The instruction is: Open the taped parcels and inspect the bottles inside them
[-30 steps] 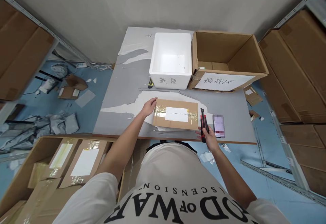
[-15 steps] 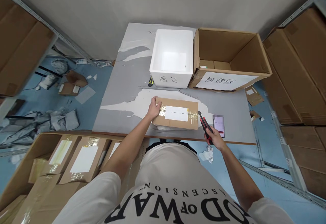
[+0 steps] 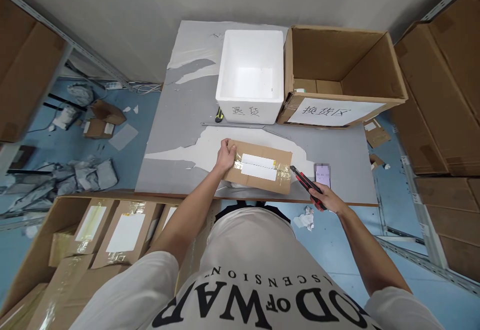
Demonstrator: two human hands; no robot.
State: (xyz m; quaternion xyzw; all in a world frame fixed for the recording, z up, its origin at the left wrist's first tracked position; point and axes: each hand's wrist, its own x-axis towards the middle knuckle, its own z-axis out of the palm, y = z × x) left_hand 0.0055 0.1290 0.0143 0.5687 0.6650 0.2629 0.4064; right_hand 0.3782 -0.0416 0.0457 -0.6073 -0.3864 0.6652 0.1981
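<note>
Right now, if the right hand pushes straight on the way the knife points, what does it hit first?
Most likely the right end of the taped brown cardboard parcel. The right hand holds a red and black utility knife whose tip points up-left at that end, with a small gap between them; blade height above the grey table is unclear.
</note>
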